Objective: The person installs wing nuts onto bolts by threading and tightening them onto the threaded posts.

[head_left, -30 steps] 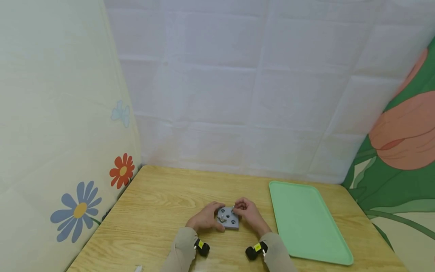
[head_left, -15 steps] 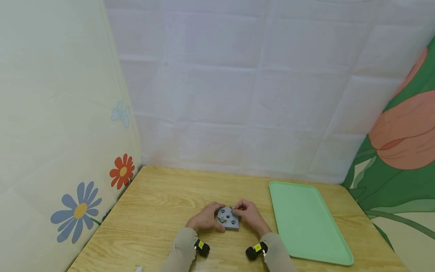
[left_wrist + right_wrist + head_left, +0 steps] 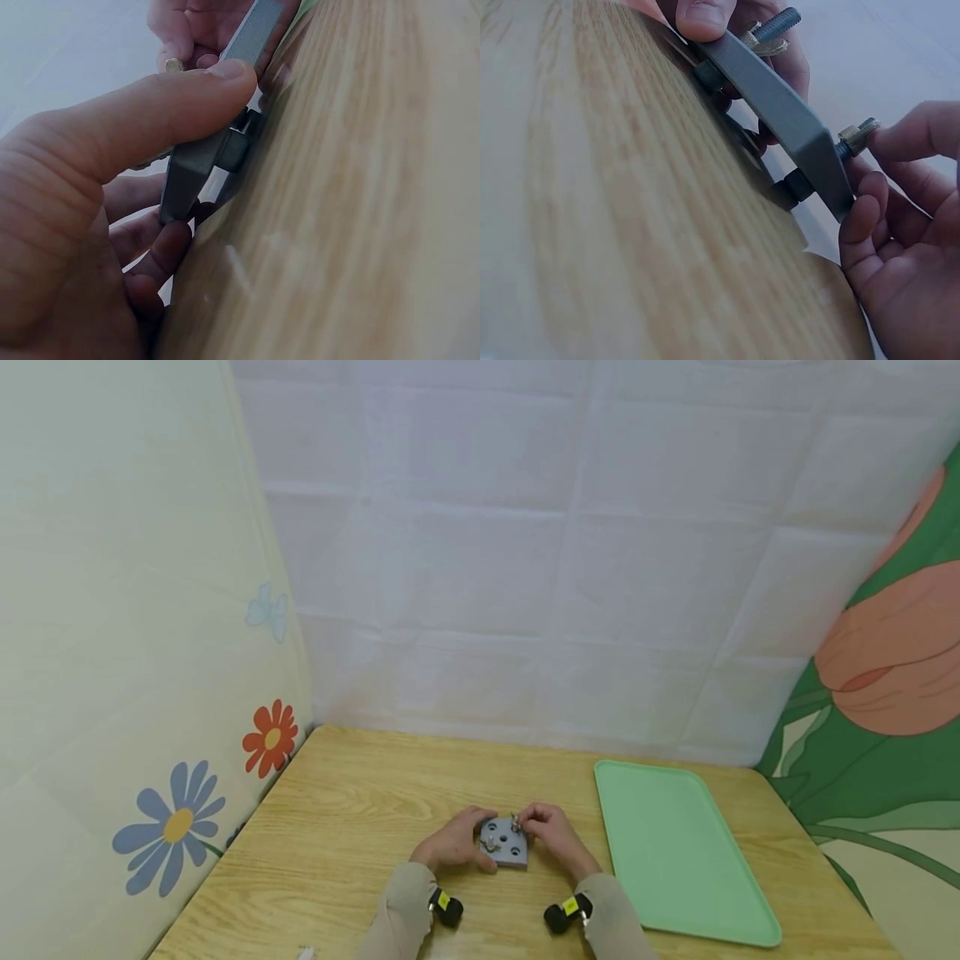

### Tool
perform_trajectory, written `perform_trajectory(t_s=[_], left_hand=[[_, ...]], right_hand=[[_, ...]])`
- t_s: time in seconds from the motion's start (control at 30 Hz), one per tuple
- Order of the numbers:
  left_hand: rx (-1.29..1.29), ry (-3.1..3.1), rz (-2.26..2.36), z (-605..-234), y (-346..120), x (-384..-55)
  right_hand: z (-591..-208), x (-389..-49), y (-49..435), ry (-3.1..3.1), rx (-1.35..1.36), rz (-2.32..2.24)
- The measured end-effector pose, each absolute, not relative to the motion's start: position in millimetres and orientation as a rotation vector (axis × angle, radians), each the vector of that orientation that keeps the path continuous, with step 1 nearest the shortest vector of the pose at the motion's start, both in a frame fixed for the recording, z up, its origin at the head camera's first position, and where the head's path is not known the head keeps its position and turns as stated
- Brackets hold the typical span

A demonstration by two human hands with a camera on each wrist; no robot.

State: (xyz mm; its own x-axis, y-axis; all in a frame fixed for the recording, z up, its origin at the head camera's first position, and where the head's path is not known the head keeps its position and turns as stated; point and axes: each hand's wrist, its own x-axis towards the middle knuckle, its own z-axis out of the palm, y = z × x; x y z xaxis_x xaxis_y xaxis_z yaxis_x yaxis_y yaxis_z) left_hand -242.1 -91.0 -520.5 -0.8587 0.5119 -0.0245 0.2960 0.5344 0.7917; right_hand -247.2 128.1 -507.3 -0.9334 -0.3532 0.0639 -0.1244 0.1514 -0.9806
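Note:
A grey metal plate (image 3: 503,841) with several holes is tilted close over the table, and two bolts pass through it. My left hand (image 3: 454,841) grips its left side, thumb on the near edge and fingers behind. One bolt (image 3: 778,25) carries a brass wing nut (image 3: 771,46) on the plate's left part. At the far right corner the other bolt (image 3: 843,150) holds a second brass wing nut (image 3: 858,135). My right hand (image 3: 553,832) has its fingertips at this second wing nut, with the other fingers curled beside the plate's edge. Bolt heads (image 3: 793,189) show beneath the plate.
A light green tray (image 3: 682,852) lies on the wooden table (image 3: 390,777) to the right of my right arm. A small whitish item (image 3: 306,952) is at the bottom edge of the head view. Printed cloths hang at both sides, a white one behind.
My right fingertips have shifted slightly down and right around the far-right bolt, leaving its wing nut more visible. The left hand and plate keep their place.

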Motion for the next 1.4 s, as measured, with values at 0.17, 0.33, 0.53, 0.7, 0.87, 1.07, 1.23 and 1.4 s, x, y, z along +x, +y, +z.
perform_trajectory(t_s=[0.17,0.33,0.53,0.7,0.87,1.07,1.23,1.4], left_hand=[[0.677,2.517,1.240,-519,-91,-241],[0.665,2.513,1.245,-519,-91,-241],[0.668,2.512,1.236,-520,-91,-243],[0.669,2.521,1.223,-520,-91,-242],[0.665,2.514,1.231,-519,-91,-242],[0.658,2.505,1.240,-521,-91,-243],[0.646,2.500,1.249,-520,-91,-242],[0.660,2.508,1.248,-519,-91,-242]], right_hand=[[-497,-240,126,2.297,-0.474,-1.829],[-507,-246,126,2.348,-0.430,-1.825],[-503,-245,125,2.384,-0.389,-1.805],[-495,-241,123,2.388,-0.396,-1.780],[-494,-240,123,2.420,-0.414,-1.737],[-505,-245,125,2.407,-0.402,-1.749],[-522,-255,126,2.372,-0.348,-1.795],[-526,-258,127,2.326,-0.344,-1.889]])
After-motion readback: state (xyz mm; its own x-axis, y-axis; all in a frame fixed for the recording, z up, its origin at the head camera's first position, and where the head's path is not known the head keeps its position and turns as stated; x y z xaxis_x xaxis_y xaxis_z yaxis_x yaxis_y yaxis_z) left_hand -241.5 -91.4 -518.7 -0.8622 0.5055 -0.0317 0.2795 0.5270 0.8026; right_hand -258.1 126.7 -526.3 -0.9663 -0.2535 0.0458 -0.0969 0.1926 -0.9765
